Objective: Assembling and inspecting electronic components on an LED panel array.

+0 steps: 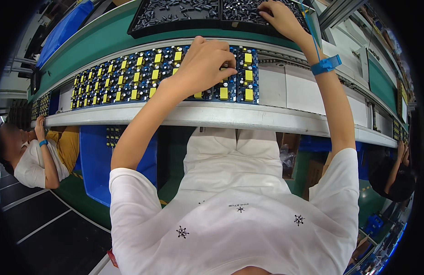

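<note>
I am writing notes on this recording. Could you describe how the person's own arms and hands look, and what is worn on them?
Both hands, left hand and right hand, are bare, without gloves. The forearms are bare too; short white sleeves end above the elbows. The right wrist carries a blue wrist strap with a thin blue cord running up from it.

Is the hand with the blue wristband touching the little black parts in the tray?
Touching. In the head view, the right hand has its fingertips pressed down into the small black parts filling the black tray.
</note>
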Available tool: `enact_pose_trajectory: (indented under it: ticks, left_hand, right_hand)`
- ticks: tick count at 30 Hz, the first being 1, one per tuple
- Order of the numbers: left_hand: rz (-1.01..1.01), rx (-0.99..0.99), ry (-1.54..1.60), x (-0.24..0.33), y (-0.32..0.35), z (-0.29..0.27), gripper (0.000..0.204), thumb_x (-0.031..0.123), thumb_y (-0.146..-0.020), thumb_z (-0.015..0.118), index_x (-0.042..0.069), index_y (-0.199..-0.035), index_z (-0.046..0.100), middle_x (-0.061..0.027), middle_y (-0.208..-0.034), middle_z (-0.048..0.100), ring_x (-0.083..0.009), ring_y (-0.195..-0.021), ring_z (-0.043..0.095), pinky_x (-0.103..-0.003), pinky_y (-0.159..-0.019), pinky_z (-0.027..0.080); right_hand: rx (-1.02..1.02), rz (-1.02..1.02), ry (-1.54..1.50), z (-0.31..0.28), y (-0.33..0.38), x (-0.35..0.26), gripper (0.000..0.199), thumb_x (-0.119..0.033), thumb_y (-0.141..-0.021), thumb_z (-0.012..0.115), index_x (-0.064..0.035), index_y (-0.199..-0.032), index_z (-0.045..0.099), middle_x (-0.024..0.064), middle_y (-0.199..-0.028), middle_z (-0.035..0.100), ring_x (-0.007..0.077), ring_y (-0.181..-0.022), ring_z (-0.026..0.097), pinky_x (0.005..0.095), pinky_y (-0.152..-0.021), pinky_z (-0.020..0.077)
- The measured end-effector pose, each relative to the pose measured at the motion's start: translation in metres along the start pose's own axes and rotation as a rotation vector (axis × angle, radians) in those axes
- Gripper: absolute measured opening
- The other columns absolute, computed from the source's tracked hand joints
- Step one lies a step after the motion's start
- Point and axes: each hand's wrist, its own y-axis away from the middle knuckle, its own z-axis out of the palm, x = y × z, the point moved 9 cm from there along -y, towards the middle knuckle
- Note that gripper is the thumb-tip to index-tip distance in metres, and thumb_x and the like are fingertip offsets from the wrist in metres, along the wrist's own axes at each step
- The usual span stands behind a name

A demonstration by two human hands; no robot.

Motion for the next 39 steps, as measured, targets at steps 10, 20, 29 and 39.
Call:
enact_pose_trajectory:
  ticks: [10,20,29,39]
  left_hand:
    - [-0.071,-0.074,0.091,-0.018,0.001,0.015,0.014,0.024,-0.082,0.071,0.01,-0.082,0.072,-0.0026,-0.081,0.062,-0.019,-0.084,0.058,-0.036,-0.084,0.033]
    - [0.017,-0.11,0.04,-0.009,-0.003,0.012,0.012,0.022,-0.083,0.07,0.011,-0.085,0.072,-0.0023,-0.084,0.063,-0.0197,-0.09,0.058,-0.037,-0.085,0.033]
    - [-0.034,-0.125,-0.009,-0.001,-0.003,0.012,0.007,0.018,-0.08,0.071,0.011,-0.083,0.071,-0.0024,-0.083,0.063,-0.0203,-0.091,0.058,-0.037,-0.084,0.035]
    - [-0.103,-0.065,0.038,-0.003,-0.008,0.011,0.012,0.023,-0.084,0.067,0.012,-0.085,0.071,-0.0041,-0.083,0.064,-0.0226,-0.086,0.06,-0.039,-0.081,0.039]
  right_hand:
    - [0.019,0.542,0.422,-0.011,-0.011,-0.01,0.014,-0.011,-0.083,0.064,0.0031,-0.084,0.063,0.0156,-0.074,0.062,0.0279,-0.067,0.059,0.0355,-0.063,0.048]
    - [-0.083,0.585,0.272,0.005,-0.004,-0.013,0.014,-0.01,-0.084,0.064,0.0027,-0.09,0.062,0.0139,-0.075,0.063,0.021,-0.067,0.061,0.0321,-0.062,0.0478]
    - [-0.124,0.534,0.189,0.01,-0.001,-0.035,0.016,-0.014,-0.087,0.061,0.0015,-0.092,0.062,0.0133,-0.076,0.064,0.0199,-0.068,0.062,0.0323,-0.063,0.0483]
    - [-0.32,0.619,-0.114,0.026,0.032,-0.043,0.014,-0.012,-0.094,0.054,-0.0025,-0.104,0.06,0.0084,-0.091,0.066,0.0131,-0.077,0.061,0.0278,-0.072,0.0503]
